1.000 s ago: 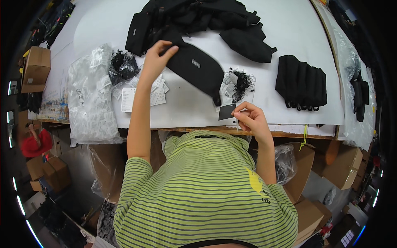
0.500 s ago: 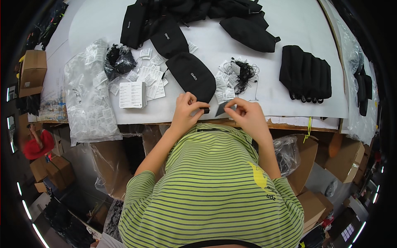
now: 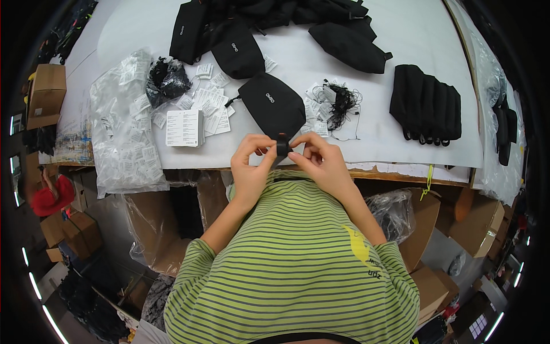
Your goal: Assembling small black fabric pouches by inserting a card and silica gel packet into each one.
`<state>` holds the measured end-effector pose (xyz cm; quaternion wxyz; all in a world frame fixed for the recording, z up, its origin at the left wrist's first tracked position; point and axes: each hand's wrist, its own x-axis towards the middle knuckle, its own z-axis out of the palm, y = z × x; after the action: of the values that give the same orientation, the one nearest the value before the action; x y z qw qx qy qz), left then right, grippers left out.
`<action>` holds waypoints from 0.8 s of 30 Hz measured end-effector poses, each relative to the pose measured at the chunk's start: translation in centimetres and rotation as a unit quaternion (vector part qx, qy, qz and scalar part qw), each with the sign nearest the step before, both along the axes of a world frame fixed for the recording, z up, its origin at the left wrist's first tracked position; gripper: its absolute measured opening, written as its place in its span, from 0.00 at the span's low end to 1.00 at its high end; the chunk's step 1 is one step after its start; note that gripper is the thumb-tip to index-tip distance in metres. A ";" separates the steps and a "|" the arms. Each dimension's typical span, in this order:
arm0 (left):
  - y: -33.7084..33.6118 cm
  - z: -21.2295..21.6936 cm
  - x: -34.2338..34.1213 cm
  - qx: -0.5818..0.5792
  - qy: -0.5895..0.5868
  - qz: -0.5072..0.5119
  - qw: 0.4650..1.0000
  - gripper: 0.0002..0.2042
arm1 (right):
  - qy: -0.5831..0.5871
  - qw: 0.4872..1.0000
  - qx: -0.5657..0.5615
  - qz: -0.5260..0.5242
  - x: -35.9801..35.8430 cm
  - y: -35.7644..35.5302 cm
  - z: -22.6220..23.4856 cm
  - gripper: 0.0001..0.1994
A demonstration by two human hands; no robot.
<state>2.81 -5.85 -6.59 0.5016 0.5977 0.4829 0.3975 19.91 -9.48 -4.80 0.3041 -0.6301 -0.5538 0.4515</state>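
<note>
- Left hand [image 3: 251, 162] and right hand [image 3: 318, 159] meet at the near edge of the white table [image 3: 401, 123], just above the person's striped shirt.
- Fingers of both hands are pinched on a small black tag [image 3: 281, 146], held between them; neither hand is released.
- The tag sits at the near end of a black pouch [image 3: 272, 106], which lies flat on the table close to its near edge; whether tag and pouch are already joined cannot be told.
- Judged step: fitting or fixing the tag at the pouch's end.
- Next move likely calls for a steady two-handed pinch and fine alignment.
- Nearby: a tangle of black cords [image 3: 341, 103] right of the pouch, a paper booklet [image 3: 184, 127] left of it, a row of finished pouches [image 3: 427, 103] toward the right edge.
</note>
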 end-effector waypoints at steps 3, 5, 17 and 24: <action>0.2 0.9 -0.2 0.004 -0.089 0.041 0.995 0.04 | 0.259 0.964 0.000 -0.068 0.8 -0.3 -1.0 0.08; 0.2 2.5 -0.2 -0.060 -0.178 0.049 0.981 0.03 | 0.392 0.915 0.004 -0.096 1.4 -0.4 -0.9 0.08; -0.1 3.6 0.6 -0.154 -0.134 -0.073 0.976 0.04 | 0.407 0.901 -0.044 -0.146 0.7 0.1 0.8 0.05; 0.2 3.3 0.5 -0.105 -0.041 -0.118 0.987 0.04 | 0.355 0.922 -0.054 -0.144 0.4 0.0 0.9 0.06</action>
<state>3.29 -5.67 -3.28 0.6241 0.5776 0.4276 0.3067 20.27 -9.50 -3.85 0.5082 -0.5168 -0.2874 0.6261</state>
